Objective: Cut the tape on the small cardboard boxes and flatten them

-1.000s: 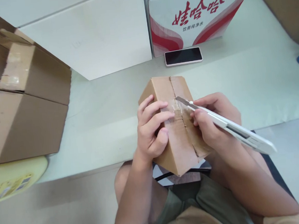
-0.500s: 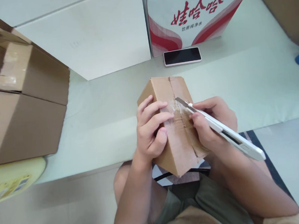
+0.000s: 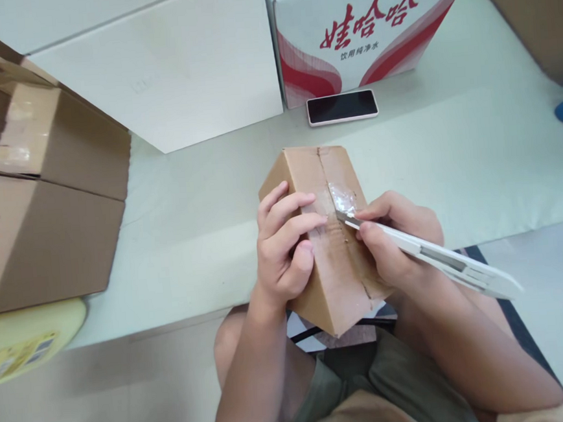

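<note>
A small brown cardboard box (image 3: pixel 322 260) with a taped seam along its upper face is tilted at the table's near edge, above my lap. My left hand (image 3: pixel 286 243) grips its left side, fingers spread over the upper face. In my right hand (image 3: pixel 400 234) is a white utility knife (image 3: pixel 441 257), held between thumb and fingers. Its short metal blade touches the seam near the middle of the box. Clear tape shines just beyond the blade. The palm side of my right hand is hidden.
A phone (image 3: pixel 342 107) lies on the pale green table (image 3: pixel 191 244) before a white and red carton (image 3: pixel 355 36). Left of that stands a large white box (image 3: pixel 168 70). Brown cartons (image 3: pixel 60 241) and a yellow object (image 3: pixel 38 340) are at the left.
My right hand has drawn the knife a little toward me along the seam, and the knife now lies at a flatter angle. My left hand has stayed in place on the box.
</note>
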Tool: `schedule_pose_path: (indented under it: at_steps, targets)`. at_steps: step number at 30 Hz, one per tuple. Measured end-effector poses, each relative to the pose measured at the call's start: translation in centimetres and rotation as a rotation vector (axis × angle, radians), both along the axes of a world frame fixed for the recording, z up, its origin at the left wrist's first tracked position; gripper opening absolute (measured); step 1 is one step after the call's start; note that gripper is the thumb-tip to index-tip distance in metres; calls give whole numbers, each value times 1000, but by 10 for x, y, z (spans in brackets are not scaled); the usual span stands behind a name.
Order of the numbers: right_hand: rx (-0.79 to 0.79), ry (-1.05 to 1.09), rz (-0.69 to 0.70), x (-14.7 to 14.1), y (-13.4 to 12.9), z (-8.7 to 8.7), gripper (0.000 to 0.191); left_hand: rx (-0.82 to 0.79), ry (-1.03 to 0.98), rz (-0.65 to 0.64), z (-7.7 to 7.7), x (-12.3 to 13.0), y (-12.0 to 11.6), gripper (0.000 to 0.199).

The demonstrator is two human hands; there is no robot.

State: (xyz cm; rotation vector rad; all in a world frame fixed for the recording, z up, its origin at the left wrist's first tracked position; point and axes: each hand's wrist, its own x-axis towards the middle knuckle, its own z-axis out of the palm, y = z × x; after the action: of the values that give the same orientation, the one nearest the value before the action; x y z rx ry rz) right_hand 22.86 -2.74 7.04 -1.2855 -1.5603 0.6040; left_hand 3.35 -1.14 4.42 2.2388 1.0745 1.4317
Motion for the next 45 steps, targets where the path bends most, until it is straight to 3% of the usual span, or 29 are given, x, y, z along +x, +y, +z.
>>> schedule_pose_path:
  at_steps: [7,12,27,35,45]
  targets:
    - [-12,49,-11,4,-5,-8,5,-4,-38,-20,-2,-1,1,29]
    - [33,257,-27,7,-13,-22,8,-16,-41,-4,-2,-2,1,30]
    - [6,360,175,8,-13,-14,11,-21,-60,2,-4,-4,1,30]
    - [74,496,207,1,-9,-14,12,-38,-72,-2,-4,-6,1,30]
    - [80,500,209,1,-7,-12,12,-43,-59,28,-5,-6,1,30]
